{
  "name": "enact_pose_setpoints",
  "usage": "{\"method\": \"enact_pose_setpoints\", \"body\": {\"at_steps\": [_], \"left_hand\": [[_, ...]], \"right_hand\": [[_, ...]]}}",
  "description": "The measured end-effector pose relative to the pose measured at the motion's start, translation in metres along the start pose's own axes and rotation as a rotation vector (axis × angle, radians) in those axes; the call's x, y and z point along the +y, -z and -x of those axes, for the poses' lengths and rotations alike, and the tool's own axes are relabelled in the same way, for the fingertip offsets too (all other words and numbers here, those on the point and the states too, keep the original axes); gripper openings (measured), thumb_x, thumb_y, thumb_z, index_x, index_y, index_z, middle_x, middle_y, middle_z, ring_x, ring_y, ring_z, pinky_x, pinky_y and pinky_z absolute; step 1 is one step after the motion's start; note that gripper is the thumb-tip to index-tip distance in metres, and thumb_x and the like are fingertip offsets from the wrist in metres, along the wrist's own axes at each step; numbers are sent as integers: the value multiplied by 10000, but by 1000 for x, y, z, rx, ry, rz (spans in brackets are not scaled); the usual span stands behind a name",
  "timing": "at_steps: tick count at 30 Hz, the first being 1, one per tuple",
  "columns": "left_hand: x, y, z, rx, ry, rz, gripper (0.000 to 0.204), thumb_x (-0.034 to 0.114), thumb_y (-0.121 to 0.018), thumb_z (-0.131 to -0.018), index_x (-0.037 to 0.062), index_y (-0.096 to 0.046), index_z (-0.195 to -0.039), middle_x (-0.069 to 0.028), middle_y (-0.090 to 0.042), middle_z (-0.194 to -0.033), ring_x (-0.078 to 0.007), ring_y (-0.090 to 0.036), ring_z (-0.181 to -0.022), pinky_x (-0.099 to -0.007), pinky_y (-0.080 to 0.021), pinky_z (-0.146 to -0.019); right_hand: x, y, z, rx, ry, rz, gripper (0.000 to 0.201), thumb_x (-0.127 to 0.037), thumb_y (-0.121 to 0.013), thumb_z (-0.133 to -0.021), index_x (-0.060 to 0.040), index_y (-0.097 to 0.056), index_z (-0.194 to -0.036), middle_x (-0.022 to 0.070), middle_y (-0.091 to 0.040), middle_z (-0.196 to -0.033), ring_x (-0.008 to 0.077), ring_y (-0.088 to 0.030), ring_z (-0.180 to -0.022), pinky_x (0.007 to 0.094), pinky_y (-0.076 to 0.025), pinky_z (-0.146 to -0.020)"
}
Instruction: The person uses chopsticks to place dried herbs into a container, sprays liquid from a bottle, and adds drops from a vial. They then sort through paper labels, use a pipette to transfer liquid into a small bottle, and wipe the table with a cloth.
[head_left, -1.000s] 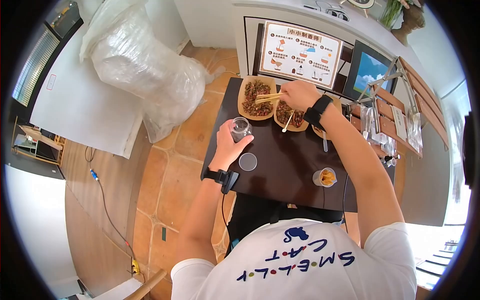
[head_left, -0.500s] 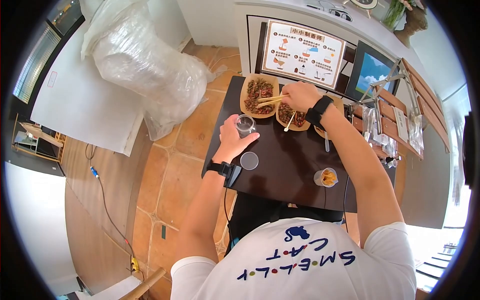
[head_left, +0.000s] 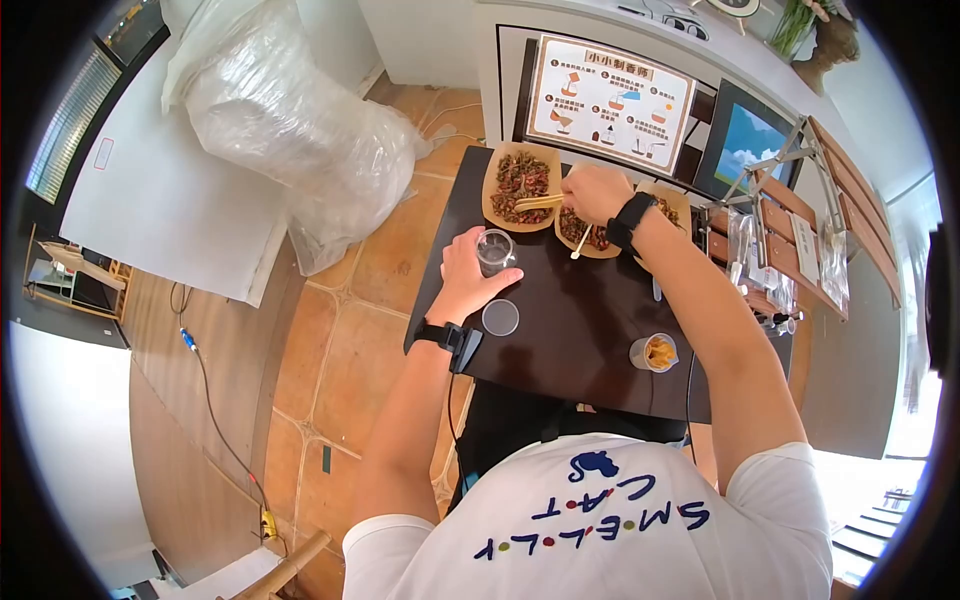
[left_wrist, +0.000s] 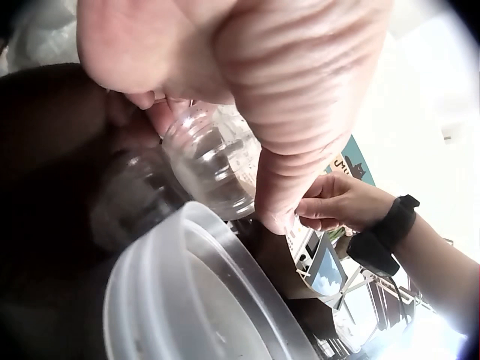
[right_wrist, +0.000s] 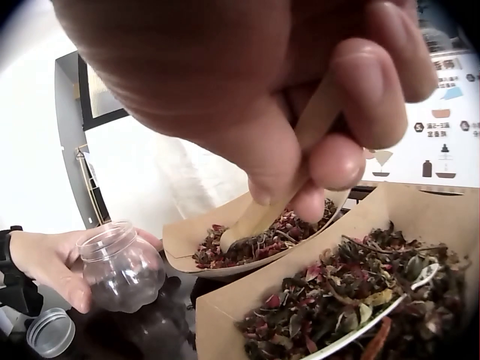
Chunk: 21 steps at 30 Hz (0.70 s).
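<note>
The left hand (head_left: 465,280) curls round a clear round jar (head_left: 496,252) on the dark table; the jar is open-topped and looks empty in the right wrist view (right_wrist: 126,274). Pinched in the right hand (head_left: 598,195) are wooden tongs (head_left: 540,202); in the right wrist view their tip (right_wrist: 238,238) touches the dried petals and leaves in the leftmost paper tray (head_left: 522,226). A second tray (right_wrist: 217,319) of dried flowers, with a pale stick (head_left: 581,242) in it, lies under the right hand. A translucent lid (head_left: 500,318) rests near the left wrist.
A third paper tray (head_left: 683,205) is partly behind the right wrist. A cup of yellowish pieces (head_left: 654,353) stands at the table's near right. Behind the trays is an instruction board (head_left: 610,105); a folding wooden rack (head_left: 790,240) stands at the right.
The tongs have shifted slightly over the leftmost tray and their arms look closer together. The view has moved a little. The left hand still holds the jar.
</note>
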<state>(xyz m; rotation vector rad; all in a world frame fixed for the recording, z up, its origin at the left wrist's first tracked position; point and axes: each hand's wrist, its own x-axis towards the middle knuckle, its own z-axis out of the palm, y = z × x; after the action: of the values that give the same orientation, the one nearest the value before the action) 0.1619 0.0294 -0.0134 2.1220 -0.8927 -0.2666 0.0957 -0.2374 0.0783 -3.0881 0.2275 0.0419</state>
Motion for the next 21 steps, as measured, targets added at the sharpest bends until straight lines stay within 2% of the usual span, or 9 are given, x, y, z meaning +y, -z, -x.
{"method": "enact_pose_setpoints", "body": {"at_steps": [5,8,10,17,19,21], "left_hand": [[1,0,2,2,4,13,1001,447,-891,-691,54,-385,-1461,-135,-500,-1365,-366,-420,-1302,-502,-339,-1079],[3,0,2,1,23,14,961,411,-892,-702,61,-395,-1446,-130,-499,-1356,-359,-411,-1306,-493,-333,-1079],[4,0,3,-5,35,21,937,397,-890,-707,66,-402,-1435,-127,-500,-1350,-354,-410,-1303,-490,-331,-1077],[2,-2,2,-7,34,44,889,380,-885,-719,73,-418,-1411,-123,-504,-1335,-344,-410,-1290,-487,-327,-1072],[2,-2,3,-8,36,52,901,383,-883,-720,70,-413,-1421,-126,-504,-1338,-345,-407,-1294,-487,-323,-1075],[3,-1,3,-9,37,59,912,386,-882,-721,66,-407,-1431,-128,-504,-1340,-346,-405,-1298,-488,-320,-1078]], "right_hand": [[5,-2,5,61,38,4,172,-248,-687,-889,-85,-735,-860,133,-703,-786,347,-698,-799,479,-547,-655],[5,4,9,148,80,-4,184,-251,-683,-888,-79,-718,-830,117,-697,-779,333,-693,-806,466,-540,-643],[3,11,12,105,-20,-46,195,-255,-677,-883,-75,-698,-811,108,-697,-787,322,-692,-820,455,-543,-662],[14,27,24,69,7,-80,222,-295,-630,-911,-80,-685,-923,119,-700,-817,340,-688,-842,475,-540,-715],[17,37,27,-28,-43,-62,218,-302,-607,-919,-104,-674,-983,129,-703,-830,349,-690,-861,487,-536,-725],[21,45,29,-46,-46,-50,210,-307,-608,-918,-120,-672,-989,129,-707,-839,350,-692,-869,489,-537,-729]]}}
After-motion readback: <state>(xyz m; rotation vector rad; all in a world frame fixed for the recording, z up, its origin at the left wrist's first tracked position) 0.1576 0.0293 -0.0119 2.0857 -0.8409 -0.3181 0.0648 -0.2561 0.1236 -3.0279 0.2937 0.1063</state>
